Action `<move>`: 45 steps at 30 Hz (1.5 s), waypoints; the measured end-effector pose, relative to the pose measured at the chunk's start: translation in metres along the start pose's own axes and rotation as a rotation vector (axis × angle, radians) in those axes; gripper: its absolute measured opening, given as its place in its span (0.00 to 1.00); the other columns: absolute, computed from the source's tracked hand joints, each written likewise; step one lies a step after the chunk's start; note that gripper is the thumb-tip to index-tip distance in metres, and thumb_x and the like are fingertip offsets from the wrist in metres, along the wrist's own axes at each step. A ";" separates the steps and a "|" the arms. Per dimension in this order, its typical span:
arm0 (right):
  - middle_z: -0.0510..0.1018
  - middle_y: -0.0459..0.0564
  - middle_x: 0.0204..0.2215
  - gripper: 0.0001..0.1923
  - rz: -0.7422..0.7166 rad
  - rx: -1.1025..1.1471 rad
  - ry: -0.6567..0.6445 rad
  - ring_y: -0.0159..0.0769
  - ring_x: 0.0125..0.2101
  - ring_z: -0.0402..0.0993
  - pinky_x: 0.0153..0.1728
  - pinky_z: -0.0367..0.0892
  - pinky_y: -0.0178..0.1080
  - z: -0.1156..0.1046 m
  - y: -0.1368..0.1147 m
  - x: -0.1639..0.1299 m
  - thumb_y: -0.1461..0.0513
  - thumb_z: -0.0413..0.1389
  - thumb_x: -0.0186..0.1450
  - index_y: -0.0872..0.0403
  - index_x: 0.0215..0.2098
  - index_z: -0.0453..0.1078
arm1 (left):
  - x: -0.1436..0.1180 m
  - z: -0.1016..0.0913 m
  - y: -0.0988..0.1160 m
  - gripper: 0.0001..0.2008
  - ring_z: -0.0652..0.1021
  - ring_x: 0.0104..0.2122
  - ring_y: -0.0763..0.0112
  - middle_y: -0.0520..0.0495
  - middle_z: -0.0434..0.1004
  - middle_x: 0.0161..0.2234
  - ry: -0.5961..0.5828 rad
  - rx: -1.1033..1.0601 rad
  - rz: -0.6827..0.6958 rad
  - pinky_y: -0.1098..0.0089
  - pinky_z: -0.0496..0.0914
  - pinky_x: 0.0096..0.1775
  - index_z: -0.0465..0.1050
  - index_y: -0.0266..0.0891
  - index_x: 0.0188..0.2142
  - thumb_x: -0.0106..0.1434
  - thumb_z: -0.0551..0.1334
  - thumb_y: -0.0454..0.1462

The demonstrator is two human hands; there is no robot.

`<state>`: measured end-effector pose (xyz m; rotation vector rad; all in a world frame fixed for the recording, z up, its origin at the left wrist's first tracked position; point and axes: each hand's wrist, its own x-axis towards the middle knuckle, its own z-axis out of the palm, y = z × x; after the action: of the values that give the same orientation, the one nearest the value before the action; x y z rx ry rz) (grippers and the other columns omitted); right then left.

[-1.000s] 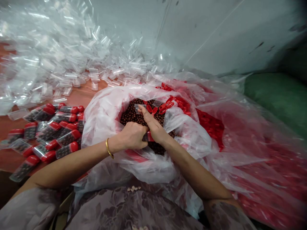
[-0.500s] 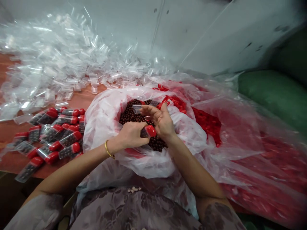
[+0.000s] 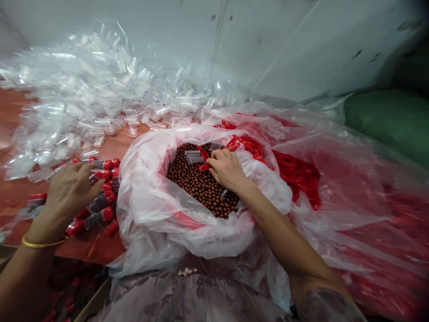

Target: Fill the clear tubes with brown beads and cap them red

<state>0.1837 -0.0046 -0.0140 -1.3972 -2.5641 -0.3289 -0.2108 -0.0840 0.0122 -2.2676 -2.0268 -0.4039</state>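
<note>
My left hand (image 3: 69, 192) is over the pile of red-capped clear tubes (image 3: 100, 217) filled with dark beads, its thumb apart from the fingers; I see nothing gripped in it. The hand covers part of that pile. My right hand (image 3: 228, 170) reaches into a white plastic bag (image 3: 144, 192) of round brown beads (image 3: 197, 183). Its bent fingers are closed at a small red plastic piece (image 3: 204, 167) lying over the beads. Clear tubes (image 3: 193, 156) rest on the beads just left of those fingers.
A big heap of clear tubes (image 3: 83, 85) covers the back left of the orange-red tabletop (image 3: 115, 145). Red plastic pieces (image 3: 250, 145) lie at the bag's right edge. Clear sheeting (image 3: 335, 188) with red pieces extends right. Below left stands a box (image 3: 92, 299) with red-capped tubes.
My left hand has moved left from above the bag to the tube pile; the red-capped tube it held is no longer seen in it. My right hand has lowered and closed at the red piece.
</note>
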 end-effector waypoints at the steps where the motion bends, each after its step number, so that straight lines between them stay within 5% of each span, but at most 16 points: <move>1: 0.76 0.57 0.41 0.08 0.010 0.018 0.035 0.48 0.42 0.64 0.42 0.57 0.47 0.000 0.000 -0.001 0.63 0.54 0.63 0.54 0.37 0.74 | 0.005 -0.003 0.013 0.14 0.71 0.36 0.65 0.49 0.75 0.36 0.072 0.019 0.057 0.67 0.63 0.38 0.68 0.42 0.43 0.68 0.49 0.44; 3: 0.76 0.58 0.41 0.08 0.065 0.088 0.100 0.47 0.43 0.65 0.44 0.58 0.46 -0.002 0.000 -0.004 0.65 0.52 0.62 0.56 0.37 0.73 | 0.021 -0.007 0.049 0.15 0.73 0.41 0.64 0.45 0.77 0.40 0.161 0.050 0.183 0.66 0.66 0.43 0.70 0.39 0.45 0.69 0.48 0.42; 7: 0.76 0.56 0.29 0.10 0.213 0.234 0.123 0.43 0.32 0.68 0.37 0.61 0.42 -0.002 0.001 -0.015 0.67 0.48 0.61 0.58 0.36 0.71 | 0.070 0.007 0.127 0.15 0.75 0.39 0.65 0.44 0.78 0.39 -0.022 0.044 0.579 0.68 0.67 0.40 0.71 0.37 0.46 0.67 0.48 0.32; 11: 0.74 0.53 0.24 0.09 0.151 0.266 0.124 0.42 0.28 0.67 0.37 0.61 0.42 0.004 0.002 -0.023 0.66 0.47 0.60 0.56 0.34 0.69 | 0.126 0.039 0.169 0.17 0.76 0.40 0.65 0.42 0.77 0.41 -0.155 0.049 0.672 0.69 0.66 0.38 0.69 0.37 0.51 0.65 0.50 0.30; 16: 0.73 0.50 0.23 0.08 0.148 0.379 0.162 0.40 0.28 0.67 0.35 0.62 0.40 0.007 0.008 -0.028 0.65 0.48 0.60 0.53 0.33 0.68 | 0.152 0.053 0.179 0.13 0.78 0.39 0.62 0.40 0.79 0.37 -0.291 0.148 0.650 0.69 0.64 0.35 0.74 0.34 0.42 0.66 0.51 0.33; 21: 0.71 0.48 0.23 0.04 0.204 0.507 0.201 0.39 0.28 0.67 0.33 0.61 0.40 0.005 0.013 -0.030 0.64 0.49 0.61 0.51 0.30 0.65 | 0.123 0.024 0.169 0.13 0.77 0.39 0.60 0.35 0.78 0.38 -0.175 0.226 0.671 0.66 0.63 0.35 0.74 0.31 0.41 0.64 0.51 0.29; 24: 0.71 0.47 0.24 0.03 0.265 0.589 0.224 0.37 0.27 0.67 0.31 0.61 0.39 0.004 0.014 -0.032 0.62 0.49 0.62 0.51 0.31 0.65 | 0.098 0.018 0.169 0.14 0.77 0.35 0.61 0.35 0.79 0.34 -0.321 0.299 0.776 0.65 0.64 0.34 0.77 0.31 0.33 0.61 0.52 0.25; 29: 0.70 0.45 0.24 0.05 0.340 0.682 0.280 0.35 0.26 0.66 0.30 0.62 0.38 0.003 0.013 -0.034 0.60 0.49 0.64 0.51 0.34 0.66 | 0.080 0.053 0.193 0.16 0.79 0.35 0.59 0.33 0.80 0.37 -0.453 0.182 0.932 0.65 0.67 0.32 0.78 0.29 0.36 0.60 0.51 0.23; 35: 0.72 0.45 0.25 0.08 0.395 0.780 0.315 0.34 0.26 0.67 0.31 0.62 0.38 0.006 0.013 -0.037 0.58 0.50 0.64 0.52 0.38 0.68 | 0.095 0.071 0.207 0.09 0.79 0.36 0.62 0.39 0.80 0.36 -0.524 -0.174 0.735 0.67 0.70 0.36 0.76 0.31 0.36 0.59 0.57 0.28; 41: 0.72 0.44 0.27 0.10 0.409 0.884 0.294 0.35 0.29 0.66 0.33 0.62 0.39 0.000 0.014 -0.038 0.59 0.51 0.59 0.51 0.38 0.69 | 0.094 0.063 0.196 0.07 0.75 0.37 0.73 0.47 0.76 0.38 -0.620 -1.113 0.422 0.71 0.69 0.42 0.69 0.33 0.37 0.58 0.61 0.31; 45: 0.64 0.43 0.23 0.13 0.393 1.054 0.287 0.34 0.25 0.60 0.28 0.58 0.38 -0.006 0.008 -0.040 0.55 0.45 0.64 0.52 0.37 0.68 | 0.081 0.064 0.194 0.09 0.74 0.34 0.77 0.50 0.75 0.35 -0.728 -1.519 0.171 0.72 0.69 0.43 0.67 0.34 0.36 0.54 0.63 0.27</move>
<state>0.2123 -0.0337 -0.0188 -1.2102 -1.6740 0.7231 -0.0031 -0.0158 -0.0069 -3.7971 -1.9097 -1.8172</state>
